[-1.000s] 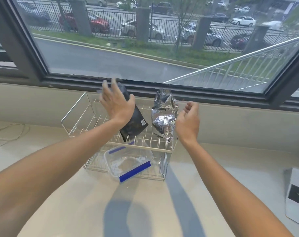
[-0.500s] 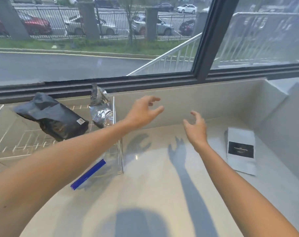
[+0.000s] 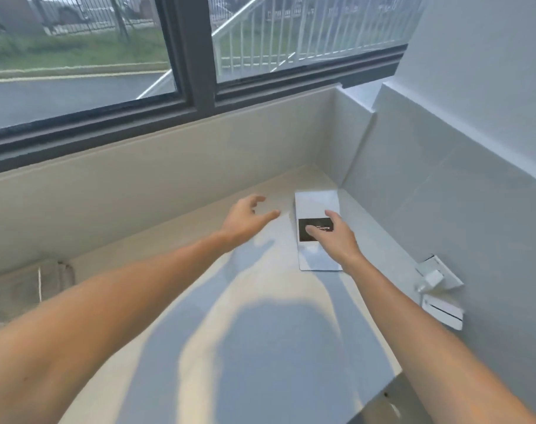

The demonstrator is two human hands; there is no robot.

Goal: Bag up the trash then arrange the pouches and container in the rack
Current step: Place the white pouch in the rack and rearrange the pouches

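A flat white pouch (image 3: 317, 203) with a black label lies on the pale counter near the right corner. My right hand (image 3: 334, 237) is over its lower half, fingers spread and touching the label. My left hand (image 3: 245, 217) hovers open above the counter just left of the pouch, holding nothing. A corner of the wire rack (image 3: 52, 280) shows blurred at the left edge; the other pouches and the container are out of view.
A tiled wall (image 3: 444, 194) closes the counter on the right, with a white socket (image 3: 438, 276) mounted on it. A low backsplash (image 3: 138, 191) under the window runs along the back. The counter's front edge (image 3: 380, 390) cuts in at the lower right.
The view swung right, away from the rack. Both hands moved to the white pouch; my right hand came down onto it and my left hand stopped beside it.
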